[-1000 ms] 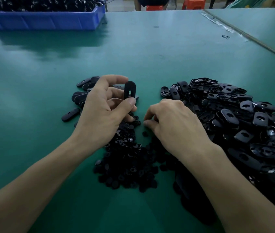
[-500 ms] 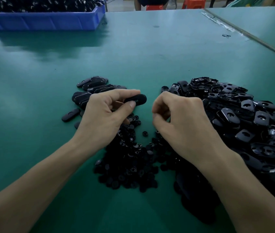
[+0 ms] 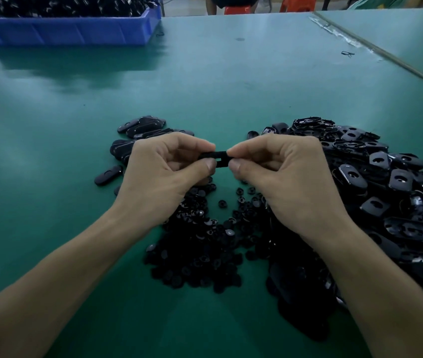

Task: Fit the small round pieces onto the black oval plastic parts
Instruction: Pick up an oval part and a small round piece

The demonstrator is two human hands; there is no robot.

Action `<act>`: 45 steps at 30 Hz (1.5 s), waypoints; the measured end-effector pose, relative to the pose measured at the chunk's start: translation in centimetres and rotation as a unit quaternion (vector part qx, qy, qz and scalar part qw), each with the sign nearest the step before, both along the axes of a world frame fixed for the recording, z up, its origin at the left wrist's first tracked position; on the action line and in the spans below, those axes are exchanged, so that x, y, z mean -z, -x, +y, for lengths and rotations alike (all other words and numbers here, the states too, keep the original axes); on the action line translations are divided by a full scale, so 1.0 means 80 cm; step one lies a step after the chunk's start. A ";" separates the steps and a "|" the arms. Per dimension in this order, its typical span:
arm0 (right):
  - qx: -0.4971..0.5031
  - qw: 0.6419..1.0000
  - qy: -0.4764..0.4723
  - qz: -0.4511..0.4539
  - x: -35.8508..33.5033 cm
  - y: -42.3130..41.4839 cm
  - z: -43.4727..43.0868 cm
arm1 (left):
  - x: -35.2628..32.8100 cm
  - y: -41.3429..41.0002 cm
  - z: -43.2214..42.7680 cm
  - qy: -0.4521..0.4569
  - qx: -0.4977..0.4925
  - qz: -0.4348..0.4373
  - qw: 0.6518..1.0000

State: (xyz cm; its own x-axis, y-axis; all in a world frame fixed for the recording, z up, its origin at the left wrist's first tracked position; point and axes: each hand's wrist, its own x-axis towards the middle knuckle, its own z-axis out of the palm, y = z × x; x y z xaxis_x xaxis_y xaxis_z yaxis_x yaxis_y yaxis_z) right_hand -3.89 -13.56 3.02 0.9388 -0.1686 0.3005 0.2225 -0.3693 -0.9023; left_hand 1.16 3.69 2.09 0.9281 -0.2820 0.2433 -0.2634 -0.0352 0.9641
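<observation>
Head view: oval part (image 3: 215, 157) held above counter (image 3: 205, 86), left hand (image 3: 164, 177) pinching one end, right hand (image 3: 282, 174) pinching the other. Round pieces (image 3: 200, 254) heaped below. Judged light, stiff, slick plastic; grip the ends, keep the centre slot clear.

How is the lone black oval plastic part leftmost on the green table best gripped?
Probably from above, pinching the lone black oval plastic part across its narrow width: it lies flat and alone, with bare green table along both long edges.
</observation>
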 end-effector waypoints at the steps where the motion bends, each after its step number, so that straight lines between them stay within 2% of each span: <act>1: -0.006 1.000 -0.007 0.004 0.000 0.000 0.001 | -0.001 0.001 0.000 0.001 -0.001 0.001 1.000; 31: 0.000 0.999 0.037 0.029 -0.003 0.005 0.004 | -0.007 0.011 -0.005 -0.031 0.009 -0.038 0.999; 36: 0.023 0.996 0.079 0.026 -0.004 0.006 0.007 | -0.005 0.012 -0.006 -0.071 0.009 -0.080 0.994; 40: 0.027 0.996 0.077 0.036 -0.003 0.006 0.008 | -0.003 0.014 -0.004 -0.129 -0.008 -0.135 0.982; 45: 0.009 0.997 0.062 0.034 -0.002 0.006 0.009 | 0.001 0.012 -0.002 -0.155 -0.016 -0.164 0.974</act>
State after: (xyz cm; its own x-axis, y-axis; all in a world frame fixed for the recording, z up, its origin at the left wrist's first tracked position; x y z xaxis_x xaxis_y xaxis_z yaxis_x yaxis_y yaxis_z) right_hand -4.39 -12.86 3.18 0.9546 -0.1510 0.2568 0.1554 -0.4830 -0.8617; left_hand 0.18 3.50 2.02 0.8243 -0.3607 0.4364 -0.5495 -0.3240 0.7701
